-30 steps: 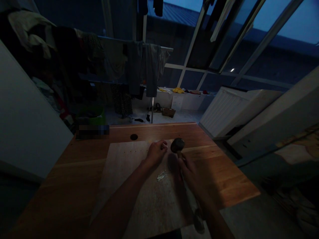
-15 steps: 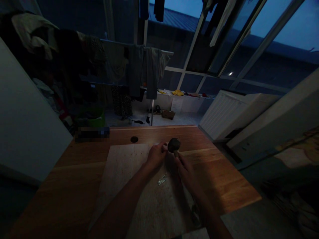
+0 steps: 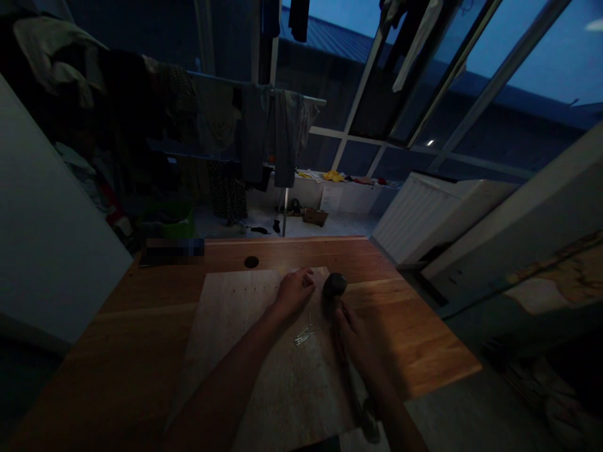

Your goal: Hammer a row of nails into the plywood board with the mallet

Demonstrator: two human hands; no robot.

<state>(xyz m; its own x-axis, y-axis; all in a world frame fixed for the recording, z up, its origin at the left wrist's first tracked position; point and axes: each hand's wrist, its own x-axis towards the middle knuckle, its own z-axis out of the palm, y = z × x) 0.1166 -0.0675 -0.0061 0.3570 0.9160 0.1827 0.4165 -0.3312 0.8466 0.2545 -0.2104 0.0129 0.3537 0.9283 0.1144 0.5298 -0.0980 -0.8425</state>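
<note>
Hitting a finger looks like the biggest worry in the head view. The mallet [image 3: 335,285] is gripped in the right hand [image 3: 351,328], and its head is held just beside the left hand [image 3: 294,292], near the far right corner of the board [image 3: 287,395]. The two hands are apart. The left fingers are bent in near the thumb; whether a nail is pinched there cannot be told. If a swing is aimed too far left, those fingers could be hurt, and the dim light could be to blame. If the board is bumped, the loose nails [image 3: 303,338], left in a small heap between the arms, could be scattered.

The board's far edge is very near the left hand. More of the table [image 3: 424,342] is seen right of the board, so the right arm could be moved that way, up to the slanted edge. On the left, wood is seen too, with a dark thing [image 3: 172,251] set by the far corner. A round hole [image 3: 251,262] is found past the board, and a nail could be lost in it.
</note>
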